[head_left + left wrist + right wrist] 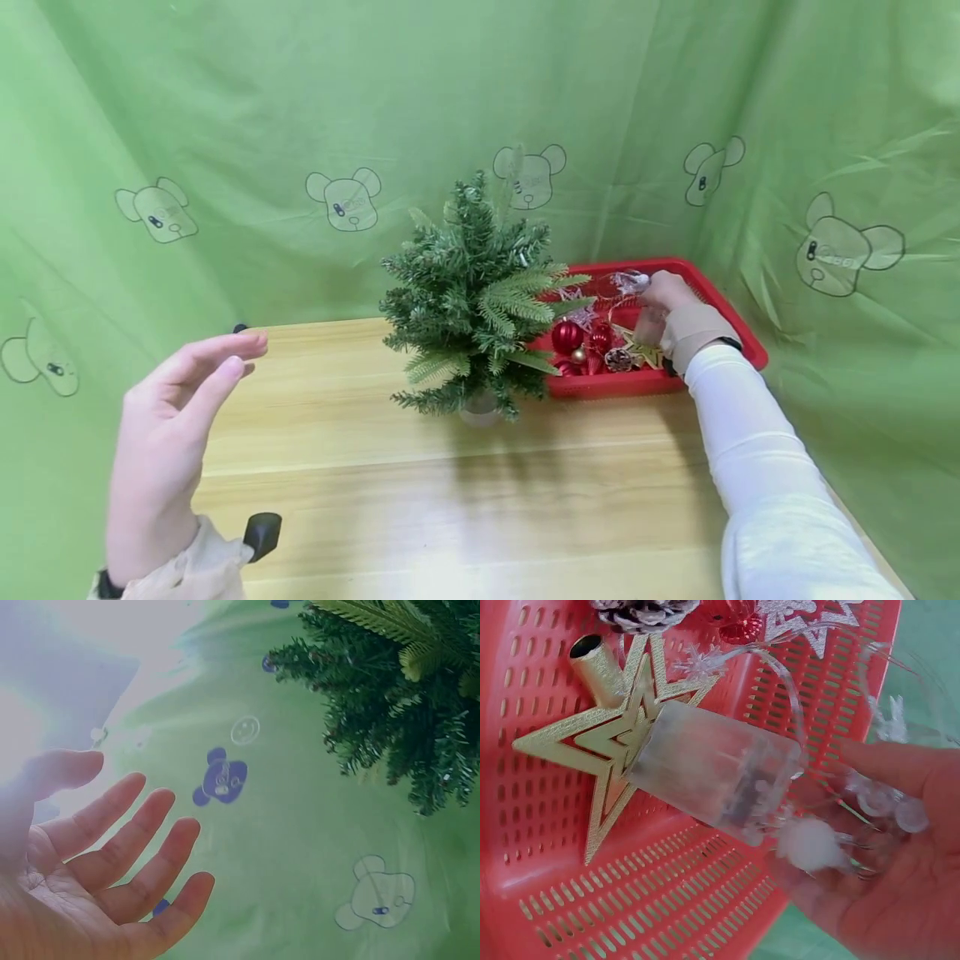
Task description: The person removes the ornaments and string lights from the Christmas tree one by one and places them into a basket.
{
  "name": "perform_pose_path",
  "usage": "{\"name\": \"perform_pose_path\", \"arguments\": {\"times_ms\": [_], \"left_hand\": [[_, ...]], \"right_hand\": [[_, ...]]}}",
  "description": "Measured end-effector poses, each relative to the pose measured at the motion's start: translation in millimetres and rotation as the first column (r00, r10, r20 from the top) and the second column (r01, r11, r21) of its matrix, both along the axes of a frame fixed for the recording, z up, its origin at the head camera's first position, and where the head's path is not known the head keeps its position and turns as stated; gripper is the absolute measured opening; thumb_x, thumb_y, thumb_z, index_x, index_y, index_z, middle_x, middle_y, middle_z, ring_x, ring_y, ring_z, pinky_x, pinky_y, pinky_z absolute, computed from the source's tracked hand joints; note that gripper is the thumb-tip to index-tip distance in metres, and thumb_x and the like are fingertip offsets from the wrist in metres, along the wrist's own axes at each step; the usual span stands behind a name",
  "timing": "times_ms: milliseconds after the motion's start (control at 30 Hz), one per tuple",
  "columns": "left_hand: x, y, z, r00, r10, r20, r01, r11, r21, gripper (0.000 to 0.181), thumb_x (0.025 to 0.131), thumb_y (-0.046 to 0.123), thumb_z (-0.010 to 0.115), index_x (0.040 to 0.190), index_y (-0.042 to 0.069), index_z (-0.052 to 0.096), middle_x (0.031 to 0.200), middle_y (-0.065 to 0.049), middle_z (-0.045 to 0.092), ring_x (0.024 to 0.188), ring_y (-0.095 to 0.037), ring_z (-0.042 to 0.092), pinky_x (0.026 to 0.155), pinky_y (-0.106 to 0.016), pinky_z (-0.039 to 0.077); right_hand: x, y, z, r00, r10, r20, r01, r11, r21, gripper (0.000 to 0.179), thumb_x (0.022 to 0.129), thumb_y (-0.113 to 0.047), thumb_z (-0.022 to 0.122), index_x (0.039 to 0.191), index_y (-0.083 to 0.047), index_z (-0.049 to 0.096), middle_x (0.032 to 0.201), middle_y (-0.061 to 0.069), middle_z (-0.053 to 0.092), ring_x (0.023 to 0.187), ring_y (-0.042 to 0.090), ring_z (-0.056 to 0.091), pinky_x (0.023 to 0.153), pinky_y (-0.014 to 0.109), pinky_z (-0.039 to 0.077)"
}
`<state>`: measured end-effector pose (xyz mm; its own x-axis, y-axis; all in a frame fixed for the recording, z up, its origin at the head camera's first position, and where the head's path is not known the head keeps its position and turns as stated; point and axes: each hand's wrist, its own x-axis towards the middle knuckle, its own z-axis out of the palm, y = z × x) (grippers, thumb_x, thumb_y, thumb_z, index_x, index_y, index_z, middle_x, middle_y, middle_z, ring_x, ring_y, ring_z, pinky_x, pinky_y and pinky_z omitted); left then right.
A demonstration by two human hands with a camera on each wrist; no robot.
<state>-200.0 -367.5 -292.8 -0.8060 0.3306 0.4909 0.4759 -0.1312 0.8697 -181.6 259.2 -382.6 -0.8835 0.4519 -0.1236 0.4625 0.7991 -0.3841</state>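
My right hand (667, 293) is over the red basket (723, 321), its fingers curled round a bundle of string lights (810, 844) with clear snowflake and ball pieces. In the right wrist view the lights' translucent battery box (716, 769) sticks out past the fingers, overlapping a gold star topper (555, 746). My left hand (161, 433) is raised left of the small artificial Christmas tree (468, 292). In the left wrist view its fingers (142, 840) are spread and slightly bent, with nothing in them.
Red baubles (567, 337), a pine cone (619, 359) and a pale glittery star (577, 308) lie in the basket. The tree stands on the wooden table (330, 433), left of the basket. A green curtain (450, 83) hangs close behind and at both sides.
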Motion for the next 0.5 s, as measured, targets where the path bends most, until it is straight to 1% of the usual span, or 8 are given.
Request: {"name": "perform_pose_path", "arguments": {"times_ms": [67,167,233,300,333,400,433,500], "left_hand": [[-3.2,-0.1,-5.5,0.999,-0.031,-0.010,0.032,0.998,0.051,0.025,0.095,-0.005,0.053,0.118,-0.011,0.061,0.113,-0.002,0.072,0.106,-0.012,0.065,0.092,-0.017,0.051],[-6.8,0.6,-10.8,0.998,-0.060,-0.019,0.062,0.994,0.093,0.025,0.095,-0.008,0.052,0.117,-0.012,0.061,0.112,-0.003,0.072,0.106,-0.014,0.065,0.091,-0.018,0.052],[-8.1,1.4,-13.0,0.997,-0.071,-0.015,0.072,0.992,0.103,0.024,0.095,-0.008,0.051,0.117,-0.012,0.061,0.112,-0.003,0.072,0.106,-0.014,0.065,0.091,-0.019,0.053],[-9.2,2.0,-14.5,0.997,-0.077,-0.006,0.077,0.991,0.106,0.024,0.095,-0.007,0.051,0.117,-0.012,0.061,0.111,-0.002,0.072,0.106,-0.014,0.065,0.091,-0.019,0.053],[-9.6,2.2,-15.3,0.997,-0.076,0.000,0.076,0.992,0.105,0.024,0.095,-0.007,0.051,0.117,-0.012,0.061,0.111,-0.002,0.072,0.106,-0.013,0.065,0.091,-0.019,0.053],[-10.8,2.7,-17.0,0.997,-0.078,0.011,0.077,0.992,0.104,0.024,0.096,-0.006,0.051,0.118,-0.012,0.061,0.111,-0.001,0.072,0.105,-0.013,0.065,0.091,-0.019,0.053],[-11.4,2.9,-18.1,0.997,-0.076,0.016,0.074,0.992,0.100,0.024,0.096,-0.006,0.052,0.117,-0.011,0.061,0.110,-0.001,0.072,0.105,-0.012,0.065,0.091,-0.019,0.053],[-12.4,3.2,-20.3,0.998,-0.065,0.025,0.063,0.994,0.084,0.024,0.096,-0.004,0.052,0.117,-0.011,0.061,0.110,0.000,0.072,0.104,-0.012,0.065,0.090,-0.019,0.053]], "right_hand": [[-2.2,1.3,0.3,0.999,0.019,0.051,-0.018,1.000,-0.020,0.023,0.082,-0.009,0.059,0.092,0.012,0.058,0.084,0.025,0.062,0.077,0.035,0.059,0.069,0.042,0.052],[-5.5,3.2,-0.1,0.990,0.040,0.134,-0.033,0.998,-0.052,0.025,0.085,-0.012,0.058,0.089,0.012,0.063,0.075,0.017,0.066,0.068,0.025,0.061,0.064,0.034,0.052],[-6.6,4.1,-1.5,0.983,0.038,0.180,-0.011,0.989,-0.144,0.026,0.089,-0.012,0.055,0.091,0.013,0.062,0.069,0.014,0.067,0.062,0.020,0.063,0.061,0.032,0.053],[-7.6,4.1,-3.7,0.975,0.012,0.220,0.044,0.968,-0.247,0.025,0.090,-0.010,0.054,0.096,0.014,0.062,0.067,0.013,0.068,0.058,0.017,0.063,0.059,0.030,0.055],[-7.8,4.1,-4.7,0.972,0.010,0.237,0.057,0.960,-0.275,0.025,0.090,-0.008,0.054,0.098,0.014,0.062,0.067,0.012,0.069,0.058,0.016,0.063,0.059,0.029,0.055],[-6.3,4.7,-5.2,0.967,0.011,0.256,0.063,0.958,-0.280,0.024,0.089,-0.009,0.057,0.099,0.012,0.061,0.070,0.010,0.067,0.062,0.016,0.061,0.059,0.027,0.054],[-5.8,4.8,-4.7,0.965,0.025,0.260,0.041,0.969,-0.244,0.023,0.087,-0.011,0.061,0.097,0.010,0.063,0.071,0.008,0.066,0.064,0.016,0.060,0.060,0.026,0.053],[-5.1,5.4,-2.1,0.962,0.053,0.266,0.010,0.973,-0.232,0.025,0.087,-0.013,0.063,0.097,0.010,0.063,0.077,0.013,0.065,0.069,0.021,0.060,0.063,0.026,0.053]]}}
